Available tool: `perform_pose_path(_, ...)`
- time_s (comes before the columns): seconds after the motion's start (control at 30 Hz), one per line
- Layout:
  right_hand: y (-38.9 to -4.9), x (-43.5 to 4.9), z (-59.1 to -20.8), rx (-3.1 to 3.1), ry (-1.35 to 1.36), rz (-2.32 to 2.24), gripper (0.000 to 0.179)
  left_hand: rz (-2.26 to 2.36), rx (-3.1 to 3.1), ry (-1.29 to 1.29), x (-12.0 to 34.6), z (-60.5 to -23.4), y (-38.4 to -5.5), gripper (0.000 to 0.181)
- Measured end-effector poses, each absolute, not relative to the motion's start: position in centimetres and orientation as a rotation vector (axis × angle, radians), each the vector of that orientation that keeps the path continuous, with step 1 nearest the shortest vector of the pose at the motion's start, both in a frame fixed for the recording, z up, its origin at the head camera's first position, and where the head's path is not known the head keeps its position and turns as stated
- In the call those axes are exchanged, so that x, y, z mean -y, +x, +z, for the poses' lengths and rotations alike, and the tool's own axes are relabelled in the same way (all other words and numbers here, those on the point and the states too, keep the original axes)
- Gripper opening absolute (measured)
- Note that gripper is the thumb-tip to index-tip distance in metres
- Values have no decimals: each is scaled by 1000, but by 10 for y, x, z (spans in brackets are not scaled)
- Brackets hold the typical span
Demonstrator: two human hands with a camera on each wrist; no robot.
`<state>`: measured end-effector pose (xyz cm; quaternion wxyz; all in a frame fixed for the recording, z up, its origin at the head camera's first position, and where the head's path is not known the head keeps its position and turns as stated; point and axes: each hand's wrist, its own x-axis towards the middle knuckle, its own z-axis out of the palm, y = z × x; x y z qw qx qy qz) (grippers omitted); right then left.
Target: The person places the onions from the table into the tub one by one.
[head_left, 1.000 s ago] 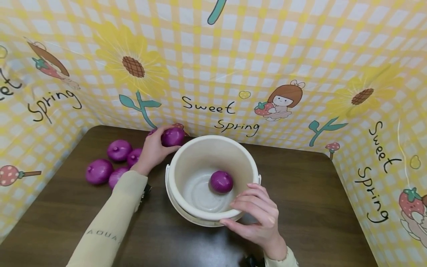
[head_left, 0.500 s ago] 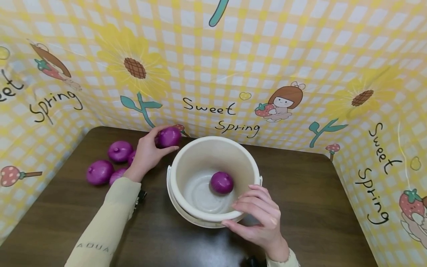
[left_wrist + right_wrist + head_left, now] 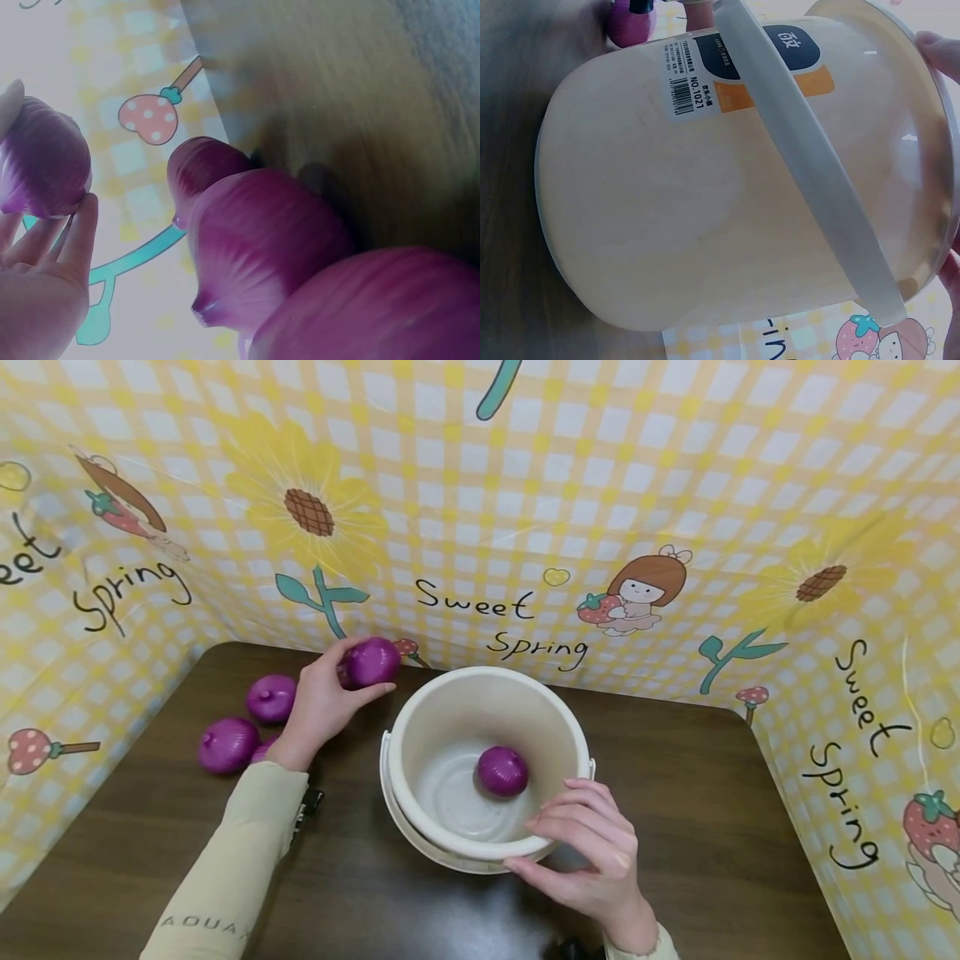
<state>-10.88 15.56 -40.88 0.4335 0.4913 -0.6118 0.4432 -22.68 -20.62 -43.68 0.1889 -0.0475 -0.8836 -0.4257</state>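
Observation:
My left hand (image 3: pixel 324 703) grips a purple onion (image 3: pixel 375 661) near the back edge of the table, left of the bucket. Up close in the left wrist view, fingers cup that onion (image 3: pixel 49 159) from below, with a fingertip over its top. My right hand (image 3: pixel 588 856) pinches the front right rim of a cream bucket (image 3: pixel 420 827), thumb outside and fingers over the inner side. Inside the bucket one purple onion (image 3: pixel 502 772) lies on the bottom. A white carrying handle (image 3: pixel 810 165) hangs down the bucket's near side.
Several more onions (image 3: pixel 228 746) lie on the dark wooden table (image 3: pixel 712 843) at the left, partly hidden behind my left hand and forearm. A yellow checked cloth (image 3: pixel 480 510) with printed flowers hangs right behind the table and along both sides.
My left hand has drawn the onion slightly left, farther from the bucket rim. The bucket, the onion in it and my right hand stay nearly where they were.

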Motion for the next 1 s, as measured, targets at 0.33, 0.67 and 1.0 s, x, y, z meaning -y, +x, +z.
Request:
perform_pose_path(0.33, -107, -155, -408, 1514, 1220, 1087, 31, -1191, 2434, -132, 208, -428, -227, 74)
perform_pose_path(0.67, -108, -155, -408, 1520, 1218, 1088, 31, -1194, 2389, -122, 206, -407, -219, 75)
perform_pose_path(1.0, -107, -156, -410, 1526, 1217, 1096, 30, -1233, 2335, -154, 206, -391, -212, 74)
